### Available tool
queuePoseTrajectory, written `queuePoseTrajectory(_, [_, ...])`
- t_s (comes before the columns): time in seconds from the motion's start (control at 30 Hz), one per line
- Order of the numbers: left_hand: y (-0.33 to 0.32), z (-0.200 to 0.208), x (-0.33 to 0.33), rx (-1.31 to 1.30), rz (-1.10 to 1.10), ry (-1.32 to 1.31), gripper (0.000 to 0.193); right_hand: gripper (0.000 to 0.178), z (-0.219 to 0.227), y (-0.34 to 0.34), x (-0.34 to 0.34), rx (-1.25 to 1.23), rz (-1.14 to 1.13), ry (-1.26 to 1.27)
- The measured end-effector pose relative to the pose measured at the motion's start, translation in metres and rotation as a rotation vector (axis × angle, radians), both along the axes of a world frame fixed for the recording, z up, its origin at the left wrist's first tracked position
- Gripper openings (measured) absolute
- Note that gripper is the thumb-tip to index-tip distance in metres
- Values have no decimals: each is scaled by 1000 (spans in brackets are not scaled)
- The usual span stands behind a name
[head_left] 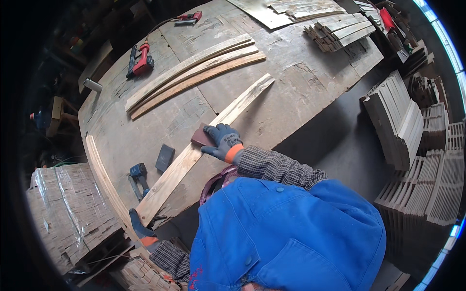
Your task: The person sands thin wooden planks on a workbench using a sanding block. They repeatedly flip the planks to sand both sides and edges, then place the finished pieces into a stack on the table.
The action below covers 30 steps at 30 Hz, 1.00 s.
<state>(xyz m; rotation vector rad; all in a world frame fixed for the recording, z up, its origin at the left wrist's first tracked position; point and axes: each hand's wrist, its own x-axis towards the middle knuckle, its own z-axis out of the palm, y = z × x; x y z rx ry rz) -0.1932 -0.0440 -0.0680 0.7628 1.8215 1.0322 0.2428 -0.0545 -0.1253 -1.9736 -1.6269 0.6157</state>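
Observation:
A long pale wooden board (171,177) lies slantwise across the worktable, its near end at the lower left. My right hand (225,141), in a grey-blue glove with an orange cuff, is closed on a reddish-brown sanding block (200,137) resting on the board's middle. At the near end, my left hand (141,230), gloved the same way, grips the board; part of its fingers is hidden. Beside the board, left of its middle, lie a dark grey block (165,158) and a blue-and-black nail gun (139,177).
Several wooden strips (191,72) lie farther up the worktable (291,104), near a red nail gun (142,62) and another red air tool (190,18). A long strip (108,184) runs along the left edge. Stacked slats (395,121) stand right; a wrapped wood stack (68,213) stands left.

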Motion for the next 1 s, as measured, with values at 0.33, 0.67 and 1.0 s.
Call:
queuePoseTrajectory(0.33, [12,-8,-5,93,93,-65,54,77,10,-5,-4,37,141,54])
queuePoseTrajectory(0.67, [-33,-50,-26,119,188,45,47,83,-93,64,187,-396,-338,-163])
queuePoseTrajectory(1.0, [-35,-78,-80,-51,161,143,54,82,-61,23,90,-161,-1,-57])
